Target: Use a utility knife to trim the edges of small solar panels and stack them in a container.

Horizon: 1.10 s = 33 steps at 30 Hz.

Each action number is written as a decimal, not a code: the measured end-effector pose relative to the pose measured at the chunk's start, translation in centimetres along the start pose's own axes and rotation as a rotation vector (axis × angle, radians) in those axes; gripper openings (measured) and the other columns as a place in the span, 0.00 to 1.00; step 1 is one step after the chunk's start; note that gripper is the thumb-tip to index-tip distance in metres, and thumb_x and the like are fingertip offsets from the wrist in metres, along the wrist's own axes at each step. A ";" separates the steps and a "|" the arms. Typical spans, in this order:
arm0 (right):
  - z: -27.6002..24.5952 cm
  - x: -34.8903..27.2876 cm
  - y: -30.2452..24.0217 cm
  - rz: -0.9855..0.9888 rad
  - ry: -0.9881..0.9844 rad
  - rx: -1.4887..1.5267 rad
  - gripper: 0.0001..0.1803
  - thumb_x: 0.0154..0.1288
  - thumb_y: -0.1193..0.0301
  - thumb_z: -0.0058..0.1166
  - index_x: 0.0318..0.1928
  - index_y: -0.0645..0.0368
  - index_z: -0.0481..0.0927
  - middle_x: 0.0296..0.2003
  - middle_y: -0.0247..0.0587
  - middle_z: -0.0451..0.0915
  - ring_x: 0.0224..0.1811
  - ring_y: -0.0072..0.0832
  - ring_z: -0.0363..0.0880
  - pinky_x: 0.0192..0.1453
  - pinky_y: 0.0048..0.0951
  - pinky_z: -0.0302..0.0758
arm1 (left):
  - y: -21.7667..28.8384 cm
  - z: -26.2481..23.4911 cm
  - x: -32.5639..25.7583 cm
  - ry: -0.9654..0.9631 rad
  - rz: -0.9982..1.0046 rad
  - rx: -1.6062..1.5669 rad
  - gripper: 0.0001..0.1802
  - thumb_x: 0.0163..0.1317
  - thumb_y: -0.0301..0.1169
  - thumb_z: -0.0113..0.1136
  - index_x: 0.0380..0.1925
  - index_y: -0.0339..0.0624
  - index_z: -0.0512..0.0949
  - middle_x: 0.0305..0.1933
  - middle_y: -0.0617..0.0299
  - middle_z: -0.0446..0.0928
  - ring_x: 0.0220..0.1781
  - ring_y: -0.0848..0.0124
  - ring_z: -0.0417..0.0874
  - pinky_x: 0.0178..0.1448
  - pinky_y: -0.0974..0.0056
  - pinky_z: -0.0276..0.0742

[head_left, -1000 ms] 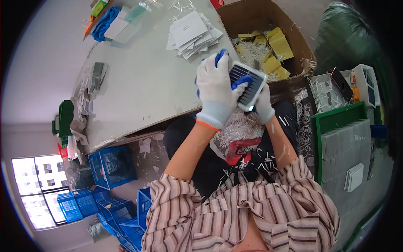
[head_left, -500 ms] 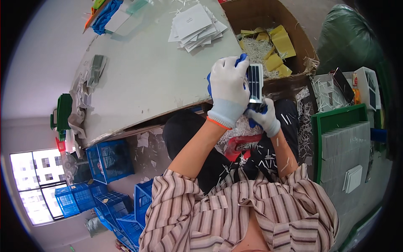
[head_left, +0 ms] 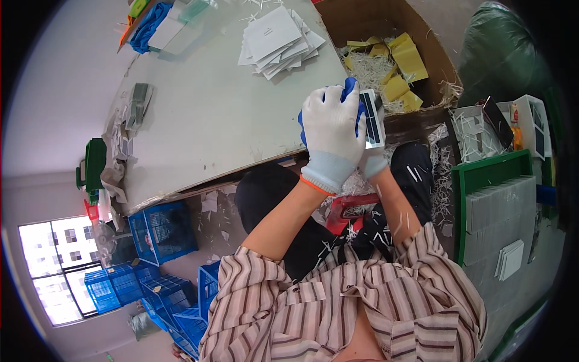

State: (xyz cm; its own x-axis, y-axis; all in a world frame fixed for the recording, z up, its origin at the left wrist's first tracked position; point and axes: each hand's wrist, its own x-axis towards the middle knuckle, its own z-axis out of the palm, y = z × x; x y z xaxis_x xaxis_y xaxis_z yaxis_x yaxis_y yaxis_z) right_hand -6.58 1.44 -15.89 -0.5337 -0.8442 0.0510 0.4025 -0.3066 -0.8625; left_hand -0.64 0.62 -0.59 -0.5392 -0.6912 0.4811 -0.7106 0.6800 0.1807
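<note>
White-gloved left hand keeps a clenched grip on a small dark panel, held on edge over the grey tabletop rim. Right hand, at five o'clock, supports it underneath; its grip I cannot tell. Cardboard box sits at one o'clock.

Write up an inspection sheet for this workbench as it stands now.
Surface: grey table, worn, front edge ragged.
Job's things: small dark striped panel, edge-on, held by both hands.
Clutter: stack of white cards; cardboard box of paper shreds and yellow pieces; shreds on the lap.
Grippers: left hand gloved, gripping the panel; right hand gloved, mostly hidden behind it.
Cables: nothing seen.
Surroundings: green tray of grey sheets; blue crates; window.
</note>
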 end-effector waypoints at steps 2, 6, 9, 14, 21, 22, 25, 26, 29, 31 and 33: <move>0.3 1.2 -0.4 0.184 -0.045 0.274 0.21 0.61 0.75 0.57 0.54 0.59 0.66 0.39 0.35 0.77 0.39 0.22 0.78 0.45 0.25 0.76 | -0.2 -0.2 0.0 -0.014 -0.005 -0.022 0.24 0.48 0.28 0.59 0.50 0.44 0.77 0.45 0.53 0.73 0.50 0.52 0.71 0.53 0.53 0.67; -1.7 3.8 -1.4 0.121 -0.079 0.048 0.18 0.66 0.73 0.51 0.55 0.58 0.68 0.36 0.30 0.77 0.35 0.17 0.77 0.41 0.21 0.77 | -0.5 0.2 0.1 0.005 0.048 -0.109 0.24 0.47 0.27 0.59 0.49 0.45 0.77 0.46 0.52 0.73 0.50 0.52 0.71 0.55 0.52 0.67; -3.5 2.5 -5.7 0.169 -0.040 0.210 0.11 0.64 0.73 0.52 0.44 0.65 0.77 0.32 0.33 0.78 0.28 0.16 0.76 0.33 0.17 0.75 | -0.8 -0.2 -0.1 0.028 0.025 -0.112 0.24 0.47 0.26 0.59 0.49 0.45 0.77 0.46 0.52 0.73 0.50 0.52 0.71 0.55 0.52 0.67; -2.7 -2.0 -12.1 0.301 -0.123 -0.001 0.11 0.63 0.72 0.54 0.44 0.66 0.77 0.31 0.35 0.79 0.26 0.16 0.75 0.32 0.17 0.72 | -1.0 -0.3 -0.3 0.002 0.025 -0.173 0.27 0.46 0.28 0.63 0.51 0.39 0.75 0.47 0.51 0.72 0.54 0.52 0.70 0.59 0.52 0.65; -3.3 -5.8 -14.7 -0.228 -0.146 -0.163 0.15 0.53 0.86 0.58 0.44 0.70 0.77 0.36 0.38 0.79 0.36 0.19 0.77 0.42 0.19 0.75 | -1.0 -5.5 -5.2 -0.048 -0.422 -1.200 0.25 0.50 0.23 0.64 0.52 0.33 0.73 0.49 0.52 0.74 0.52 0.66 0.76 0.55 0.65 0.71; -3.5 -6.0 -15.2 -0.233 -0.148 -0.162 0.15 0.53 0.86 0.58 0.44 0.70 0.77 0.36 0.38 0.79 0.36 0.19 0.77 0.42 0.19 0.75 | -0.4 -7.0 -5.9 -0.211 -0.559 -1.204 0.22 0.51 0.21 0.63 0.49 0.34 0.75 0.45 0.56 0.75 0.48 0.70 0.77 0.51 0.67 0.72; -4.0 -6.1 -15.3 -0.466 -0.264 -0.467 0.13 0.55 0.84 0.58 0.43 0.70 0.77 0.35 0.39 0.79 0.35 0.21 0.78 0.41 0.21 0.76 | 0.7 -9.5 -7.0 -0.119 -0.303 -0.774 0.19 0.46 0.18 0.62 0.41 0.40 0.81 0.38 0.59 0.79 0.42 0.67 0.81 0.45 0.65 0.75; -4.0 -6.5 -15.1 -0.468 -0.260 -0.473 0.13 0.55 0.84 0.58 0.43 0.70 0.77 0.35 0.39 0.79 0.35 0.21 0.78 0.41 0.21 0.76 | 0.9 -9.7 -7.3 0.017 -0.082 -0.571 0.21 0.43 0.18 0.63 0.41 0.42 0.81 0.40 0.57 0.79 0.42 0.63 0.81 0.46 0.64 0.76; -3.3 -7.9 -15.4 -0.071 -0.058 -0.091 0.12 0.59 0.82 0.56 0.44 0.69 0.77 0.32 0.39 0.80 0.33 0.22 0.79 0.39 0.20 0.76 | 0.8 -11.0 -7.5 0.229 0.206 -0.253 0.24 0.34 0.25 0.67 0.40 0.47 0.83 0.42 0.59 0.79 0.46 0.59 0.80 0.51 0.57 0.75; -2.5 -8.9 -16.8 0.110 -0.189 0.187 0.12 0.64 0.73 0.52 0.45 0.69 0.77 0.30 0.37 0.79 0.28 0.20 0.77 0.33 0.19 0.74 | 0.9 -12.1 -7.9 0.281 0.295 -0.135 0.24 0.34 0.26 0.68 0.38 0.49 0.83 0.42 0.61 0.78 0.46 0.60 0.79 0.52 0.56 0.75; -1.4 -10.3 -18.1 0.265 -0.248 0.353 0.17 0.68 0.65 0.48 0.45 0.69 0.77 0.27 0.35 0.78 0.18 0.18 0.72 0.23 0.17 0.71 | 1.1 -12.4 -8.6 0.346 0.408 0.017 0.20 0.35 0.28 0.71 0.34 0.55 0.84 0.41 0.66 0.77 0.46 0.61 0.79 0.52 0.53 0.76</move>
State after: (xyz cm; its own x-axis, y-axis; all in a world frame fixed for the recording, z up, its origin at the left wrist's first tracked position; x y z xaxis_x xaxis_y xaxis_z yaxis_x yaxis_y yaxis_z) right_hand -9.39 16.25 -1.52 -0.2034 -0.9791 0.0084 0.7498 -0.1613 -0.6417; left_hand 8.84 10.29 6.12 -0.5948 -0.2487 0.7644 -0.4833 0.8705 -0.0928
